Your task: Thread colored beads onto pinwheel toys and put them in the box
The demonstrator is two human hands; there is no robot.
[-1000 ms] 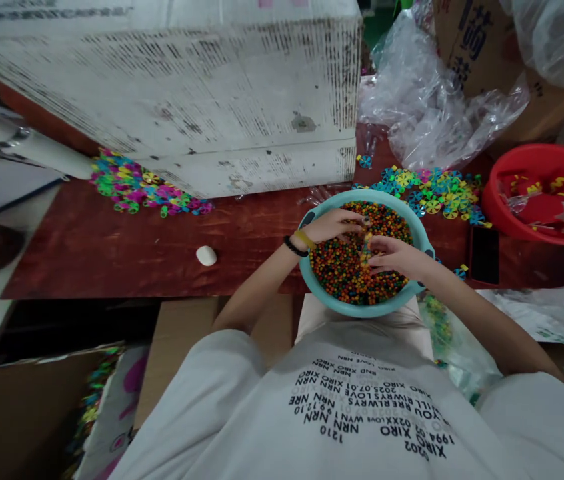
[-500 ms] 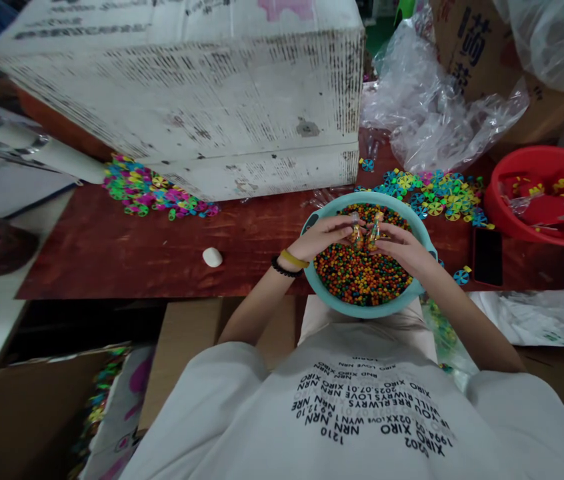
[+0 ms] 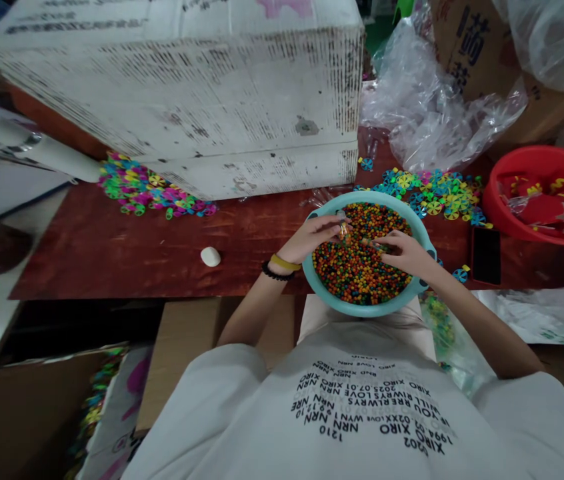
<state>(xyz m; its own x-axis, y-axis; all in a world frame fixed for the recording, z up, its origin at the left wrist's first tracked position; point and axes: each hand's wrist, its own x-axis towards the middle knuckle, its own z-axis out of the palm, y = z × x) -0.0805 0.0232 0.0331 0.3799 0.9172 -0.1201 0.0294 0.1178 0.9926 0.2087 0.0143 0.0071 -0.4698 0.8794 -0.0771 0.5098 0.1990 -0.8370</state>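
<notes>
A teal plastic basin (image 3: 307, 267) sits on the table edge in front of my body, filled with multicoloured small beads (image 3: 357, 267). Both hands are over the beads. My left hand (image 3: 315, 237) pinches a small clear bottle (image 3: 344, 230) holding orange beads. My right hand (image 3: 402, 253) pinches a similar small bottle (image 3: 379, 246), which is mostly hidden by my fingers and sits just above the beads. A yellow band and a black beaded bracelet circle my left wrist.
A large scuffed white carton (image 3: 172, 100) stands on the red-brown wooden table (image 3: 87, 260). Piles of colourful plastic star-shaped pieces (image 3: 155, 193) (image 3: 427, 193) lie beside it. A red basin (image 3: 537, 193), a phone (image 3: 485, 257), clear plastic bags (image 3: 437, 100) and a white lump (image 3: 211, 257) are nearby.
My hands have moved apart and lowered toward the beads. The two small bottles, held close together half a second ago, are now further apart.
</notes>
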